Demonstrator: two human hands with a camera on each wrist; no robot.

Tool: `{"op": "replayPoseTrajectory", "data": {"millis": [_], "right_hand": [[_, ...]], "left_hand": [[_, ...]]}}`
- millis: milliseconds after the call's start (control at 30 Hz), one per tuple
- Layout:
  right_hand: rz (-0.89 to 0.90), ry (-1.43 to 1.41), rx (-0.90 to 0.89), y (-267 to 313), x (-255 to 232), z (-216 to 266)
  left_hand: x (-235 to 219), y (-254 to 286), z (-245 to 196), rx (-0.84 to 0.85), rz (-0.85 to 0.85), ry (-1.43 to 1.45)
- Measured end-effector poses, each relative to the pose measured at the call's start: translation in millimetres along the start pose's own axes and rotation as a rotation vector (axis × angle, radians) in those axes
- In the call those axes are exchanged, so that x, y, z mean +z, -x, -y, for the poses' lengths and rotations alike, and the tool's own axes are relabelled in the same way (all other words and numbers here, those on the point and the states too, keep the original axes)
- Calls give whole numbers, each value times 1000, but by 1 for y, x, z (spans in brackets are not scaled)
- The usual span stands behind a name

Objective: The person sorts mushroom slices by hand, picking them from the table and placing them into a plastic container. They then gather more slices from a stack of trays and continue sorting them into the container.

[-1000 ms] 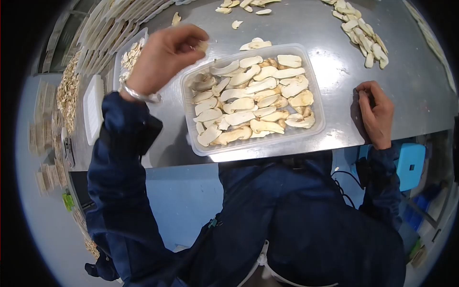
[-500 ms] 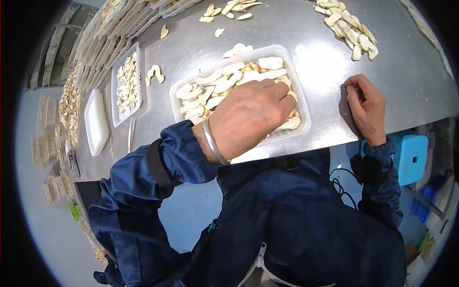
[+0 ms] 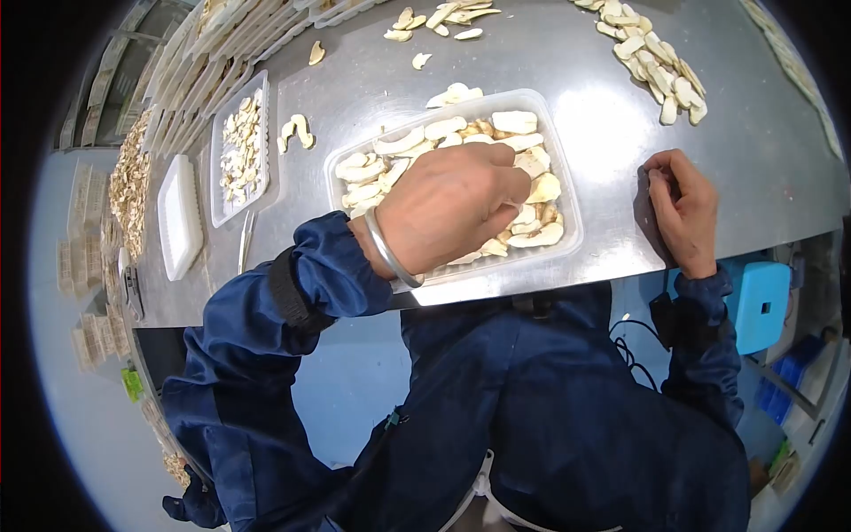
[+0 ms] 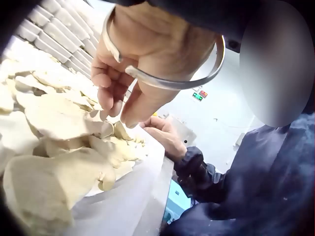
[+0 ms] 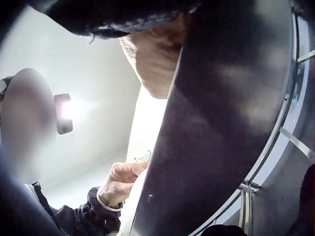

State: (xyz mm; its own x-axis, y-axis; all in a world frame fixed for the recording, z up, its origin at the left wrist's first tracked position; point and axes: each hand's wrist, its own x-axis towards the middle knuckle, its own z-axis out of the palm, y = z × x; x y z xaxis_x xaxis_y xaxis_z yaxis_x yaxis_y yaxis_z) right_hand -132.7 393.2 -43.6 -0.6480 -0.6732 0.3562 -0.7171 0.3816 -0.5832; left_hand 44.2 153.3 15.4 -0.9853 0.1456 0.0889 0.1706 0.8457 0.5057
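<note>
A clear plastic box (image 3: 567, 177) full of pale mushroom slices (image 3: 406, 142) stands on the steel table. Over it is my left hand (image 3: 452, 199), palm down with bent fingers, a silver bangle on the wrist. Seen from the left wrist, fingertips and thumb of the left hand (image 4: 130, 83) are right at the slices (image 4: 64, 115) near the box's end wall (image 4: 125, 211); I cannot tell whether they pinch one. To the right of the box, my right hand (image 3: 690, 208) rests on the table, fingers loosely curled, holding nothing.
Small pieces lie in a white tray (image 3: 263, 173) at the left, beside tweezers (image 3: 245, 241) and another white tray (image 3: 180, 217). Stacked trays (image 3: 204, 80) fill the back left. A heap of slices (image 3: 656, 66) lies at the back right, with loose ones (image 3: 456, 95) behind the box.
My left hand came from the left of the box, fingers pinched on a small pale piece, to above the slices, then shifted slightly within the box. My right hand stayed put.
</note>
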Motion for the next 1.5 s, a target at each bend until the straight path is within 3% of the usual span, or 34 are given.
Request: {"op": "replayPoseTrajectory", "data": {"millis": [367,467,533,567,600,667,733,767,800,867,1000,1300,1400,1500], "right_hand": [[-9,-5,-10,0,2,-2],[1,1,-11,-1,0,0],[-9,4,-17,-1,0,1],[-12,5,-19,-1,0,2],[-9,-3,-9,-1,0,3],[-4,-19,8,-2,0,3],[1,-31,15,-3,-1,5],[4,-35,21,-3,-2,5],[6,-48,25,-3,-2,5],[11,-74,37,-3,-2,5],[4,-67,31,-2,-1,3],[4,-56,23,-3,-1,4],[0,-49,24,-1,-1,4],[13,-59,31,-3,-1,4]], "left_hand": [[3,-7,1,-10,35,-61],[-3,-8,6,32,-6,-14],[-13,-13,21,24,-129,6],[-29,-18,30,-88,-149,62],[-43,-24,52,-46,-235,-115],[-66,-34,92,-227,-292,-219],[-79,-43,130,-393,-182,-254],[-77,-46,150,-445,-152,-135],[-74,-51,156,-493,-120,-16],[-66,-57,165,-508,-103,-51],[-59,-64,168,-470,-43,-58],[-58,-58,145,-443,-75,6],[-61,-48,122,-374,-178,302],[-57,-42,91,-346,-33,414]]}}
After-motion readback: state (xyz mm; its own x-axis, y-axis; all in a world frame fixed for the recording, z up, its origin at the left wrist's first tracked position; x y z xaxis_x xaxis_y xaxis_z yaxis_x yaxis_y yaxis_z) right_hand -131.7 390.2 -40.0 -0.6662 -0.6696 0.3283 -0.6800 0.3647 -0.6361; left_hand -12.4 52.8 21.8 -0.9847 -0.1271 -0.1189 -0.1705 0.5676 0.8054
